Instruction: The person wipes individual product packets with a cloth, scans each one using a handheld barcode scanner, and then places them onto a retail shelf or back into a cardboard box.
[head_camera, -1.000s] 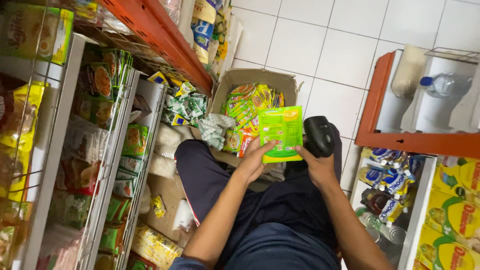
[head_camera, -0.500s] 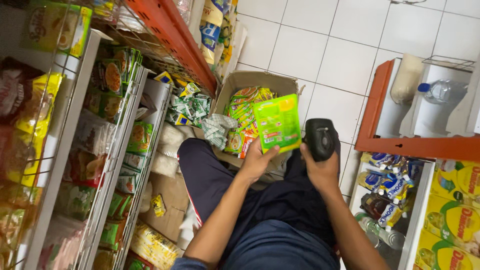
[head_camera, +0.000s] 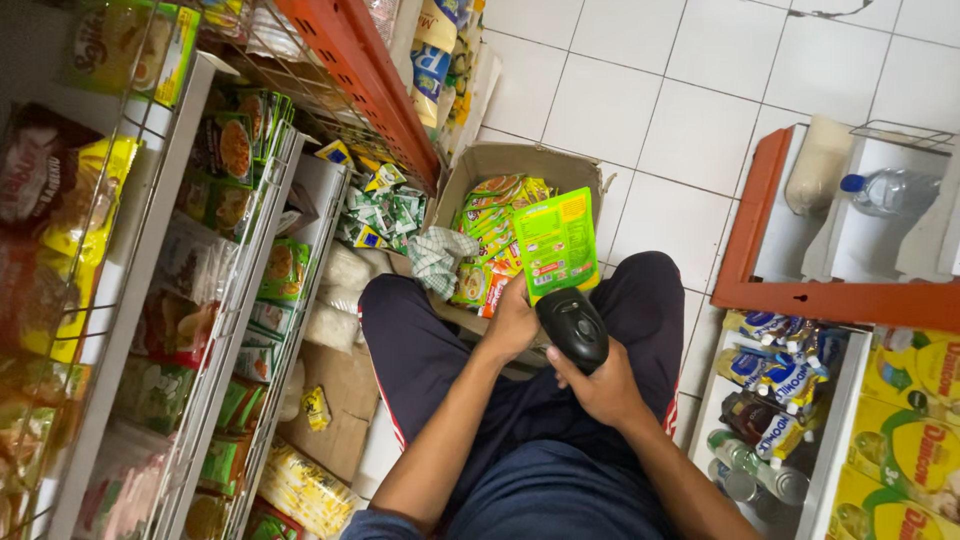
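head view: my left hand (head_camera: 512, 325) pinches green packet (head_camera: 556, 243) by lower edge, upright over cardboard box (head_camera: 497, 160) of similar packets. my right hand (head_camera: 598, 385) wraps black scanner (head_camera: 572, 328). scanner has swung left since a second ago, now just under packet, nose close to it; looks like scan moment. room tight: wire shelves (head_camera: 250, 260) left, orange rack (head_camera: 760, 250) right, open floor tiles (head_camera: 660, 110) ahead.
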